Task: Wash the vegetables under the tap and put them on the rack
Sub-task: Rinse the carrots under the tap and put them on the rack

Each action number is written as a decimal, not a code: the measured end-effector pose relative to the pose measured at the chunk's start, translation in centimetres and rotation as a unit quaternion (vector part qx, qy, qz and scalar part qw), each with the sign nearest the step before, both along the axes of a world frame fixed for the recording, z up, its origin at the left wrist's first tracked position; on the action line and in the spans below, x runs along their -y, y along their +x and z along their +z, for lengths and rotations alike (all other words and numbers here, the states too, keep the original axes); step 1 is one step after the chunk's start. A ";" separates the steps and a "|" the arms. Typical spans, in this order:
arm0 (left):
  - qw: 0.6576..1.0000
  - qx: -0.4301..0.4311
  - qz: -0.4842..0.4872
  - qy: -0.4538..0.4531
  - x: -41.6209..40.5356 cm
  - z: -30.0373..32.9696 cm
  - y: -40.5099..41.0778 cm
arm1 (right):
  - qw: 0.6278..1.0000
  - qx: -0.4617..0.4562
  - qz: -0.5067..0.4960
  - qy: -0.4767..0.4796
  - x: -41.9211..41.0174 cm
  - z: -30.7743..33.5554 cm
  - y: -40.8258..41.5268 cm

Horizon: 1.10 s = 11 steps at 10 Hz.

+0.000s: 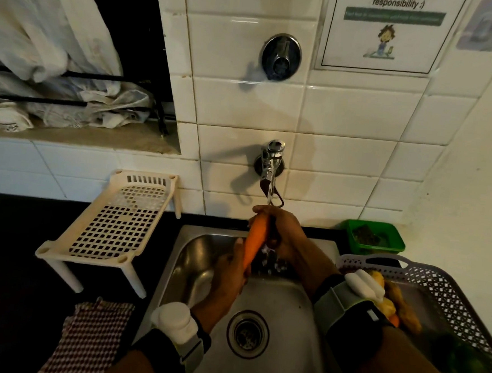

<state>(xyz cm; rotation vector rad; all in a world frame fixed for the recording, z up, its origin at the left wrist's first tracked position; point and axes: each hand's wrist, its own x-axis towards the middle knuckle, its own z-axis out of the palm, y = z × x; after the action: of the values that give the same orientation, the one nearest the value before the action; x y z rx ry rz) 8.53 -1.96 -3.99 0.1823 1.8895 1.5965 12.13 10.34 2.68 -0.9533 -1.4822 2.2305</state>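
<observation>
While the checked cloth [91,339] at lower left is cut off by the frame edge, the rack [112,223] sits left-centre. L hand [229,276] grips the carrot's [255,240] lower end; it's orange, smooth, wet, under the tap [271,170] w/ water running. R hand [286,233] curls round its top. Basket [448,293] veg at right are blurry.

White tiled wall [347,112], dark counter [13,241]

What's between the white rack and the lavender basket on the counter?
In the head view, the steel sink lies between the rack and the basket, with both hands holding a carrot under the tap.
</observation>
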 end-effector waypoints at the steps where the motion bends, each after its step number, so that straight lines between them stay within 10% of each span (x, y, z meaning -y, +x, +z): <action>1: 1.000 0.020 -0.016 -0.006 0.2 0.3 0.2 | 0.998 0.037 -0.038 0.020 -0.2 0.1 -0.7; 5: 0.986 0.014 -0.160 0.034 0.6 1.5 -0.1 | 0.940 0.079 -0.036 0.331 1.1 -1.3 -0.6; 8: 0.989 -0.013 -0.146 0.009 1.2 1.4 -0.9 | 0.994 -0.034 -0.101 0.002 2.1 -0.5 -2.6; 11: 0.978 0.063 -0.196 0.041 2.1 2.0 0.3 | 0.995 0.015 -0.084 -0.043 0.6 0.5 -2.8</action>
<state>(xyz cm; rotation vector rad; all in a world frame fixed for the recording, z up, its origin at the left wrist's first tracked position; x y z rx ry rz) 8.85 -4.02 -2.01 0.4494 1.5750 1.3815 9.29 9.72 3.13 -1.0989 -1.2760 2.1808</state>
